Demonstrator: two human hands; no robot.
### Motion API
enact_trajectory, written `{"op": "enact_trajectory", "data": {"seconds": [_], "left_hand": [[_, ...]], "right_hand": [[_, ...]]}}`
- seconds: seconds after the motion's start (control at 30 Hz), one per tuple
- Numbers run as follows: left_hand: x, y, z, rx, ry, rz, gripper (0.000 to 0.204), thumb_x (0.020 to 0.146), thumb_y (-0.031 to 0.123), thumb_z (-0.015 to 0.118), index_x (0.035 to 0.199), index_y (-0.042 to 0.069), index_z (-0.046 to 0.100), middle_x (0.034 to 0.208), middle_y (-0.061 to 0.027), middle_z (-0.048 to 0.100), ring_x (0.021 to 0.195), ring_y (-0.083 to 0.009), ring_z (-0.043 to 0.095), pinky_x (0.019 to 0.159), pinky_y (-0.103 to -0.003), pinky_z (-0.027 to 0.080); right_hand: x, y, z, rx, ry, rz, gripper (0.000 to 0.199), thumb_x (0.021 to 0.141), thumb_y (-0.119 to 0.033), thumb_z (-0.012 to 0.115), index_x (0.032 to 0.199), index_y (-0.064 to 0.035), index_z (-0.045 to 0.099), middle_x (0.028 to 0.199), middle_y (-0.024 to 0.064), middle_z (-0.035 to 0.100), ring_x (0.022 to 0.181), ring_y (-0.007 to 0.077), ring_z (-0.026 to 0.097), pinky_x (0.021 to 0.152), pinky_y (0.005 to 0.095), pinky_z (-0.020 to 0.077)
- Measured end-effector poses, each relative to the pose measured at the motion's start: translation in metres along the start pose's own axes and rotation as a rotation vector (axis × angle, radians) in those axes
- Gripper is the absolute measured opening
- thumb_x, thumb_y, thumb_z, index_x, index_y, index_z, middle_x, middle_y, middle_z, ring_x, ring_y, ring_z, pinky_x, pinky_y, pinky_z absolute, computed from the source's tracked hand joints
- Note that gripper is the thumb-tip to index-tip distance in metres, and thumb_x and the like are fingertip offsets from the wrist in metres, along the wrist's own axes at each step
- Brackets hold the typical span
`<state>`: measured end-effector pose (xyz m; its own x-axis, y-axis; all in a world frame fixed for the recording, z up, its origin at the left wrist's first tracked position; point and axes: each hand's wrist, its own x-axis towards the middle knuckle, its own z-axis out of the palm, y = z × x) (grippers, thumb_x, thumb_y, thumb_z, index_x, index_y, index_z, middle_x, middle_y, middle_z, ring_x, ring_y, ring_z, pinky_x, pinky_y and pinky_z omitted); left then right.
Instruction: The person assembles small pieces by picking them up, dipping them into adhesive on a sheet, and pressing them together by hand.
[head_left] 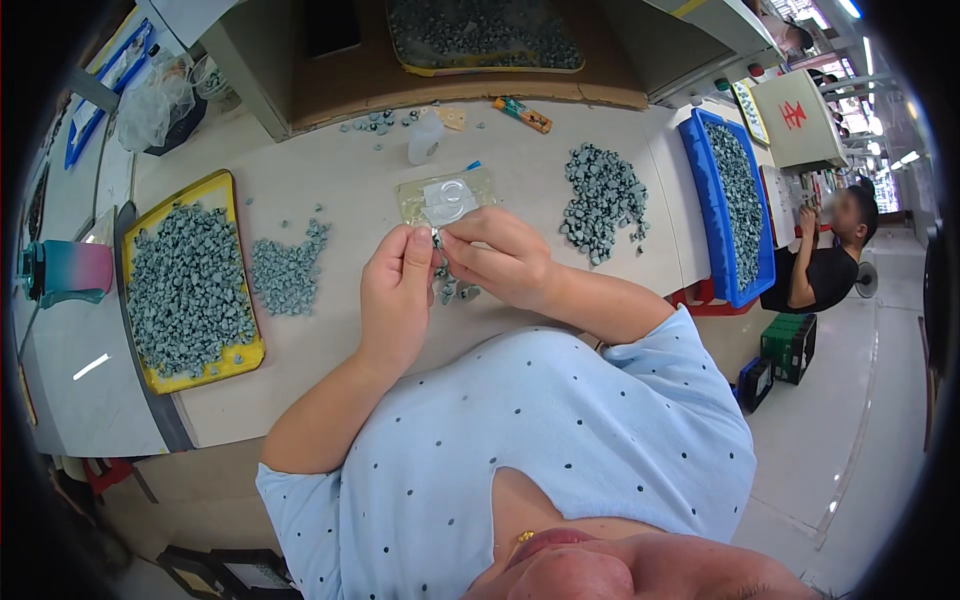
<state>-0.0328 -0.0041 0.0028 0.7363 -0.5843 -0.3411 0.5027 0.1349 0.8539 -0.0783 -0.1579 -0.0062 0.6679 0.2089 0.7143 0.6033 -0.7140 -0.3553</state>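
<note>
A worker in a dotted pale-blue shirt (530,430) bends over a table (530,185), left hand (395,285) and right hand (508,260) brought together, thumbs and fingers pinching a small part (437,238) between them. From where I stand, the fingertips cover most of it, so its exact shape cannot be told. It is held in front of a clear packet (478,190), just above a few loose grey-green pieces (458,291). A small heap (288,268) and a heaped yellow tray (259,352) lie to the left; another heap (603,200) and a full blue bin (707,225) sit to the right. The step in hand looks like fine two-handed work on a single part, and the next move would seem to call for a steady left pinch while the right fingers adjust or release it
</note>
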Motion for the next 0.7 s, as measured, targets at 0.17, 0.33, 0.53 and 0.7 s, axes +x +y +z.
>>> {"op": "enact_trajectory", "data": {"seconds": [0.17,0.33,0.53,0.7], "left_hand": [[-0.003,-0.003,-0.004,0.087,-0.031,0.109,0.027,0.096,0.025,0.046,0.081,0.004,0.052,0.066,0.0037,0.046,0.055,-0.0015,0.036,0.047,-0.018,0.029],[0.000,-0.002,-0.007,0.219,0.017,0.122,0.027,0.095,0.024,0.048,0.082,0.002,0.053,0.071,0.0009,0.054,0.067,-0.0054,0.046,0.061,-0.020,0.037],[0.002,-0.004,-0.002,0.508,0.004,0.154,0.031,0.091,0.027,0.055,0.078,-0.001,0.055,0.065,-0.0038,0.057,0.060,-0.0087,0.046,0.055,-0.025,0.040],[0.007,-0.012,0.001,0.709,-0.093,0.103,0.032,0.089,0.026,0.057,0.076,-0.002,0.055,0.059,-0.0069,0.054,0.055,-0.0121,0.047,0.052,-0.028,0.039]], "right_hand": [[0.002,0.000,-0.003,0.067,0.028,0.025,0.026,0.065,0.005,0.071,0.090,0.0032,0.063,0.088,0.0134,0.062,0.070,0.0246,0.061,0.059,0.0311,0.0493],[0.012,-0.002,-0.021,0.119,-0.030,0.257,0.022,0.072,0.003,0.068,0.093,-0.0021,0.066,0.089,0.0107,0.065,0.073,0.0246,0.062,0.064,0.0313,0.0508],[0.004,0.045,-0.077,-0.231,-0.123,0.694,0.021,0.077,0.002,0.061,0.096,-0.0026,0.066,0.091,0.0129,0.064,0.078,0.0260,0.062,0.069,0.0305,0.0503],[-0.022,0.076,-0.120,-0.486,-0.282,0.853,0.019,0.079,-0.001,0.058,0.096,-0.0025,0.065,0.092,0.0143,0.064,0.081,0.0301,0.061,0.074,0.0332,0.0489]]}}
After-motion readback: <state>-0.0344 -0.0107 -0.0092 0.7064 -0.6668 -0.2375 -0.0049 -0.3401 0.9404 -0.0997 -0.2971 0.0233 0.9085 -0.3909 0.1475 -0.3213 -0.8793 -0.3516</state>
